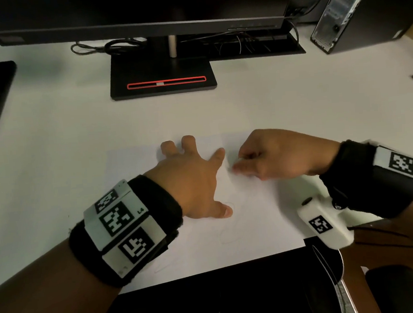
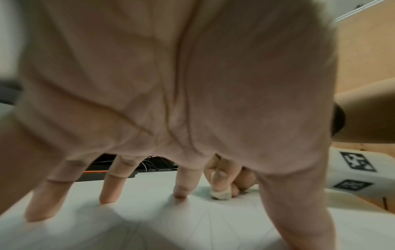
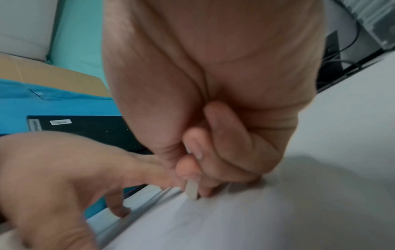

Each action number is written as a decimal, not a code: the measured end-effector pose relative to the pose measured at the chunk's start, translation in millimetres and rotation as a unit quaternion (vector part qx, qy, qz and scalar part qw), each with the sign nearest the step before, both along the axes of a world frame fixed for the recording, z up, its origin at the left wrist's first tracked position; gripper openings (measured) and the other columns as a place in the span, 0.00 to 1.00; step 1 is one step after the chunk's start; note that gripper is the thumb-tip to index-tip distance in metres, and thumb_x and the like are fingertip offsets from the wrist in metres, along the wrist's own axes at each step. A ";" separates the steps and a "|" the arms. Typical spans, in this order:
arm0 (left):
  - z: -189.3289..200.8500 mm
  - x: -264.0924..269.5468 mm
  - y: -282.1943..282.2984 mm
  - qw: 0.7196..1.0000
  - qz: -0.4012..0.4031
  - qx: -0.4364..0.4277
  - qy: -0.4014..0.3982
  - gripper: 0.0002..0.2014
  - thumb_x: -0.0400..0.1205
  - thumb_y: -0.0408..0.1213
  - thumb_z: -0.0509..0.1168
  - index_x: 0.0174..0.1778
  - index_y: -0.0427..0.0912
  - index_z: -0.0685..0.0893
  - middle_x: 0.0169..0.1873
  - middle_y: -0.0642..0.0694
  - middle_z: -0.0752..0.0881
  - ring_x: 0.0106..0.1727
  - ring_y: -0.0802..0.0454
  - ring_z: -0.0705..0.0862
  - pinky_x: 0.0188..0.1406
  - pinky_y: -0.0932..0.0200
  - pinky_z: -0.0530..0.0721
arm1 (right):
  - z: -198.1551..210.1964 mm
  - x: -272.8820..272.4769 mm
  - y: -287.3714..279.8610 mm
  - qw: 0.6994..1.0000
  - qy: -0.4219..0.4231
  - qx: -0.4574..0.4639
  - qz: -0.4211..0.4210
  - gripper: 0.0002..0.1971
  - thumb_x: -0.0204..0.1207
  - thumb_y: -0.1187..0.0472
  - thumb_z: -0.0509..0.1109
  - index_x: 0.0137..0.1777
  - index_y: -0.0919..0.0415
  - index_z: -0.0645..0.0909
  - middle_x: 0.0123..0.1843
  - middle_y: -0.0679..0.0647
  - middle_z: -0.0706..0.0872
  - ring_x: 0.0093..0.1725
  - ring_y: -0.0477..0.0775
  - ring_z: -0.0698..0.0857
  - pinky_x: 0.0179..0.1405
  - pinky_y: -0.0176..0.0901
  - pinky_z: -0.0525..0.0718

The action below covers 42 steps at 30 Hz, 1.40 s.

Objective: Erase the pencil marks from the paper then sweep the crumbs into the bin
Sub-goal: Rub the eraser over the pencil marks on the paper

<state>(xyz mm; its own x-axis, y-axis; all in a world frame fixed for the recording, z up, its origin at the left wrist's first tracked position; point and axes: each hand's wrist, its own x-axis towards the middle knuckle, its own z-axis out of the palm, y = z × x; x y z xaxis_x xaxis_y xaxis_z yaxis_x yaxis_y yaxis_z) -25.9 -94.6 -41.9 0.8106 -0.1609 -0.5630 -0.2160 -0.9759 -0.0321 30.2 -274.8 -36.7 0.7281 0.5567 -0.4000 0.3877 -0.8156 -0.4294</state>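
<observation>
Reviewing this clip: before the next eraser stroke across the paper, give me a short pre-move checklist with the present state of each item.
1. Paper pinned: ok. The left hand lies spread on it, fingertips pressing down.
2. Eraser held: ok. The right hand pinches it, tip on the sheet.
3. Marks left to erase: ok. Faint pencil lines show near the left thumb.
4. Stroke path: not ok. The left index finger sits right beside the eraser.
5. Crumbs ready to sweep: cannot tell, too blurred.
6. Bin placed: cannot tell, none is identifiable in view.
</observation>
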 end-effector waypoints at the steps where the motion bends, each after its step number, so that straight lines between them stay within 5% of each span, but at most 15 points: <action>1: 0.2 0.0 0.0 1.000 -0.001 0.002 0.000 0.56 0.73 0.77 0.61 0.86 0.62 0.34 0.79 0.36 0.48 0.77 0.24 0.55 0.64 0.42 0.75 | 1.1 1.6 0.1 1.000 -0.014 0.000 -0.009 0.25 0.83 0.48 0.68 0.33 0.69 0.75 0.26 0.52 0.74 0.26 0.50 0.69 0.29 0.47 0.71; 6: -0.8 0.2 -0.2 1.000 0.000 -0.001 0.001 0.56 0.72 0.77 0.61 0.86 0.62 0.34 0.78 0.37 0.48 0.76 0.25 0.57 0.58 0.45 0.75 | -1.3 -10.3 7.0 0.999 0.016 -0.018 0.041 0.24 0.83 0.47 0.67 0.29 0.60 0.72 0.25 0.50 0.73 0.25 0.48 0.69 0.27 0.41 0.70; 17: -2.7 -0.5 1.6 1.000 0.003 -0.005 0.000 0.56 0.72 0.77 0.62 0.85 0.63 0.34 0.79 0.36 0.46 0.78 0.23 0.53 0.66 0.40 0.75 | 1.6 -3.8 3.8 1.000 -0.016 -0.011 0.010 0.23 0.84 0.50 0.67 0.29 0.61 0.71 0.25 0.52 0.70 0.24 0.48 0.66 0.26 0.41 0.67; 31: -3.2 -1.1 1.7 1.000 0.002 -0.009 -0.003 0.55 0.72 0.76 0.62 0.86 0.64 0.35 0.78 0.39 0.47 0.76 0.25 0.54 0.60 0.44 0.77 | -0.3 -13.3 9.6 0.999 0.017 -0.017 0.038 0.24 0.84 0.47 0.66 0.29 0.60 0.71 0.24 0.50 0.70 0.23 0.46 0.67 0.26 0.38 0.68; 38: -1.4 -4.5 0.3 1.000 -0.003 -0.014 -0.011 0.50 0.74 0.75 0.61 0.83 0.71 0.34 0.81 0.36 0.46 0.77 0.24 0.55 0.63 0.44 0.75 | -2.2 -18.8 -0.3 0.999 0.016 -0.020 0.036 0.24 0.84 0.46 0.66 0.30 0.61 0.72 0.25 0.50 0.72 0.25 0.48 0.68 0.26 0.39 0.70; 42: 0.6 -5.9 2.5 1.000 -0.005 -0.012 -0.002 0.48 0.75 0.75 0.60 0.83 0.72 0.36 0.82 0.35 0.44 0.79 0.21 0.52 0.68 0.39 0.73 | 0.5 -11.5 -9.5 1.000 0.003 0.002 -0.012 0.24 0.83 0.48 0.67 0.31 0.64 0.72 0.26 0.52 0.71 0.26 0.50 0.67 0.30 0.47 0.69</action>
<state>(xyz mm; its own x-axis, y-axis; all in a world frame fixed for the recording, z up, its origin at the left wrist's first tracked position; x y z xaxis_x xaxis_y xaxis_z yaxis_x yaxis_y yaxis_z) -31.8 -92.1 -41.3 0.8114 -0.1827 -0.5552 -0.2255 -0.9742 -0.0092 18.6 -284.3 -36.1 0.7395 0.5398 -0.4022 0.3651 -0.8236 -0.4340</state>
